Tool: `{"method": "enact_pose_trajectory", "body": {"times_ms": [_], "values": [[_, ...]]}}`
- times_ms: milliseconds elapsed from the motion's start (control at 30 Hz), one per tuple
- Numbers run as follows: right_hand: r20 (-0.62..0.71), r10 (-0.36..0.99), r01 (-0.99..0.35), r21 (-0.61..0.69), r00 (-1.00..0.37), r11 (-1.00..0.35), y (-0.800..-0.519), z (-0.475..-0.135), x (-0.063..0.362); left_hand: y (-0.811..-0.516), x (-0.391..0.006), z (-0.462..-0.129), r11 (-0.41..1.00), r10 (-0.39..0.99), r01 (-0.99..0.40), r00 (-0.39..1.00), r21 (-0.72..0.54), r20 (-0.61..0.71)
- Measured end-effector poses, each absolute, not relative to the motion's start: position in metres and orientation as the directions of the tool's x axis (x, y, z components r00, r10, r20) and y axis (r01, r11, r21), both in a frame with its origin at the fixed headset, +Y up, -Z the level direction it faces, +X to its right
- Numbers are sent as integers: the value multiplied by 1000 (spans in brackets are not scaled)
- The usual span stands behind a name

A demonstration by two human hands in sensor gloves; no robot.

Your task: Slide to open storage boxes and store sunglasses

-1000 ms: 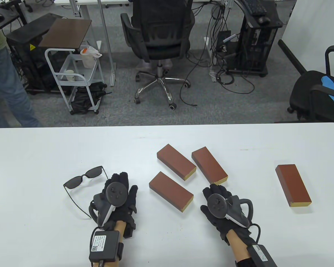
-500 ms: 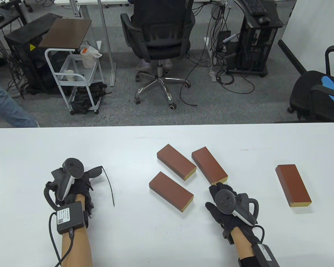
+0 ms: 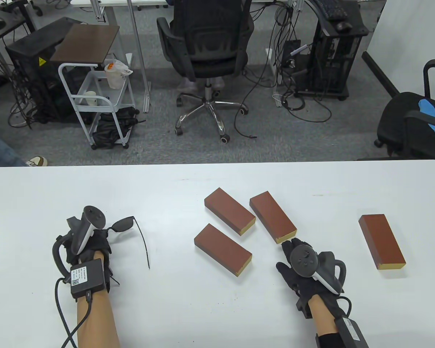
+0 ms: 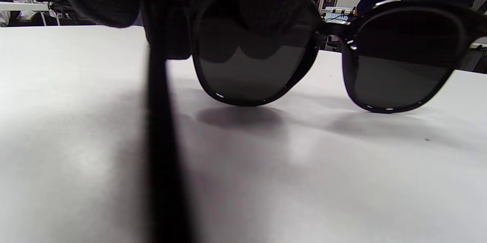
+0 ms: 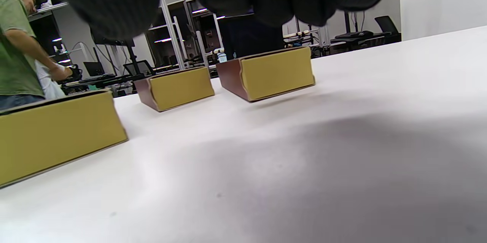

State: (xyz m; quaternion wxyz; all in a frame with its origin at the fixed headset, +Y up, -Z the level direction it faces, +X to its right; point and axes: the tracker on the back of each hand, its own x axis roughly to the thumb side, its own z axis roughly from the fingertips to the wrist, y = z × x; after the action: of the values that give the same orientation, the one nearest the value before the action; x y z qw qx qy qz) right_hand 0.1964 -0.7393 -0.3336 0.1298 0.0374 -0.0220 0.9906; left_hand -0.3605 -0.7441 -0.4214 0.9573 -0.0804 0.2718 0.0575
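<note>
Black sunglasses (image 3: 125,224) lie unfolded at the table's left, one temple arm (image 3: 144,244) pointing toward me. My left hand (image 3: 96,240) covers their left lens. In the left wrist view its fingers (image 4: 266,3) curl over the top rim of that lens (image 4: 251,72), and a shadow shows under the lens. Three closed brown storage boxes (image 3: 230,211) (image 3: 272,215) (image 3: 223,248) sit together in the middle, and a fourth box (image 3: 381,241) lies apart at the right. My right hand (image 3: 289,250) hovers with straight fingers just short of the yellow end (image 5: 277,70) of the middle-right box, holding nothing.
The white table (image 3: 40,188) ends at a far edge, beyond which stand an office chair (image 3: 206,47), a small cart (image 3: 94,98) and computer towers. A person's shoe (image 3: 36,160) shows at the far left on the floor.
My left hand crossed leftward over the sunglasses and settled on their left lens. My right hand drifted slightly right and back toward me. The person at the far left walked almost out of view.
</note>
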Motion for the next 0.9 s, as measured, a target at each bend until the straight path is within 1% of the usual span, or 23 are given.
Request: {"method": "enact_pose_trajectory", "body": {"times_ms": [167, 333, 500, 533, 567, 600, 633, 700, 800, 900], "values": [[112, 267, -272, -39, -957, -961, -736, -333, 191, -739, -354, -415, 963, 139, -241, 831, -123, -538], [141, 295, -304, -49, -945, -951, -732, -332, 187, -720, -330, -410, 967, 161, -231, 879, -107, -450], [182, 332, -349, -69, -926, -935, -726, -330, 183, -699, -275, -404, 976, 180, -201, 960, -81, -212], [186, 334, -351, -69, -924, -934, -726, -330, 183, -697, -269, -404, 978, 180, -197, 966, -75, -186], [196, 337, -355, -70, -921, -932, -725, -330, 181, -693, -250, -401, 981, 178, -185, 977, -59, -114], [199, 336, -356, -76, -921, -931, -724, -330, 181, -690, -238, -398, 983, 174, -178, 982, -54, -71], [201, 337, -359, -82, -920, -930, -724, -329, 180, -688, -229, -396, 983, 174, -176, 984, -53, -39], [211, 355, -381, -96, -911, -920, -721, -329, 180, -682, -197, -389, 981, 189, -186, 979, -56, 70], [210, 383, -412, -117, -900, -904, -717, -328, 181, -674, -164, -382, 976, 216, -208, 960, -63, 177], [199, 446, -476, -140, -873, -868, -713, -327, 185, -669, -135, -375, 970, 243, -234, 934, -64, 263]]}}
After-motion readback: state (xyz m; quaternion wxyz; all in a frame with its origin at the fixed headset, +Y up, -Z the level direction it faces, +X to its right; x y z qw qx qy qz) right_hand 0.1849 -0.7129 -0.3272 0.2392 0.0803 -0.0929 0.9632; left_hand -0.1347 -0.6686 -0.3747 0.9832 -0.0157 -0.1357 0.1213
